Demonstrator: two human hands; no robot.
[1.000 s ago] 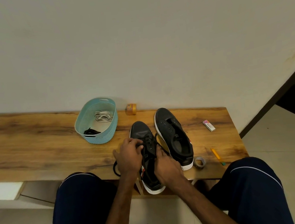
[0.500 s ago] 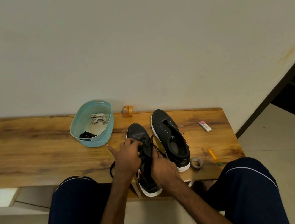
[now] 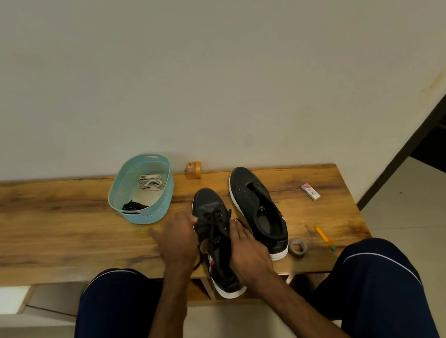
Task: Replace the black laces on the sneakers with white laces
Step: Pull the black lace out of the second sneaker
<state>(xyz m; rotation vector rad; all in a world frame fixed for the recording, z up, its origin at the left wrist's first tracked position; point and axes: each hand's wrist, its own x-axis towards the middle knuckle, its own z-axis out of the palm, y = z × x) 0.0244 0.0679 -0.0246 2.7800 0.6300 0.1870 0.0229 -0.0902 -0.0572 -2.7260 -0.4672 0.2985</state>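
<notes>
Two black sneakers with white soles lie on the wooden bench (image 3: 55,231). The near sneaker (image 3: 206,201) still carries a black lace (image 3: 215,217), and its heel juts over the bench's front edge. My left hand (image 3: 178,239) pinches the lace at the shoe's left eyelets, and a loose end hangs below the palm. My right hand (image 3: 247,247) grips the shoe's right side, fingers reaching toward the laces. The far sneaker (image 3: 257,209) has bare eyelets. A light blue basket (image 3: 164,204) holds bundled white laces (image 3: 150,181) and a black lace (image 3: 133,206).
An orange tape roll (image 3: 193,169) stands by the wall. An eraser (image 3: 310,191), a yellow pencil (image 3: 324,237) and a grey tape roll (image 3: 298,248) lie right of the shoes. My knees flank the bench's front edge.
My left hand has shifted slightly along the lace at the left eyelets and its thumb now sticks out sideways. The right hand stays on the shoe. The camera tilted a little.
</notes>
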